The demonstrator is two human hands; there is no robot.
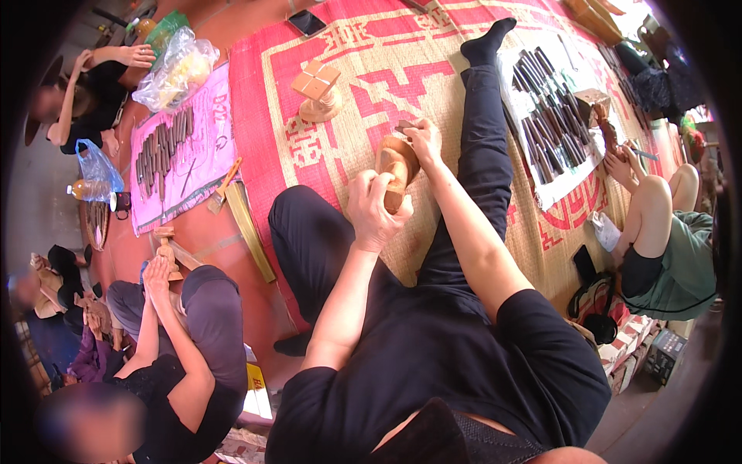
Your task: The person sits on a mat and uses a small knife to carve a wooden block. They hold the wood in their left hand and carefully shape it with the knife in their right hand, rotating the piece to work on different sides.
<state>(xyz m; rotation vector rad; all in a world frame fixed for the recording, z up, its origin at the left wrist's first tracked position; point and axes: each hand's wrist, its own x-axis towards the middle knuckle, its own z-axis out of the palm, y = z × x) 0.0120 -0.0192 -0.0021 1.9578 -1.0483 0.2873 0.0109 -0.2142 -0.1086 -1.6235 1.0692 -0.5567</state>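
Between my legs, above the woven mat (433, 93), I hold a light wooden carving (397, 166) with rounded, curved forms. My left hand (376, 207) is closed round its near end. At its far end my right hand (424, 145) is closed, thumb and fingers pinching a small flat brownish piece (404, 126); its kind is too small to make out. A second wooden carving (321, 100) with a square block on top stands on the mat, beyond my left hand and to its left.
Dark-handled carving tools lie on a white cloth (550, 193) at right and on a pink cloth (205, 174) at left. A brush (224, 188) and a yellowish wooden strip (251, 232) lie left of my knee. A phone (307, 23) lies at the far edge. Other people sit on both sides.
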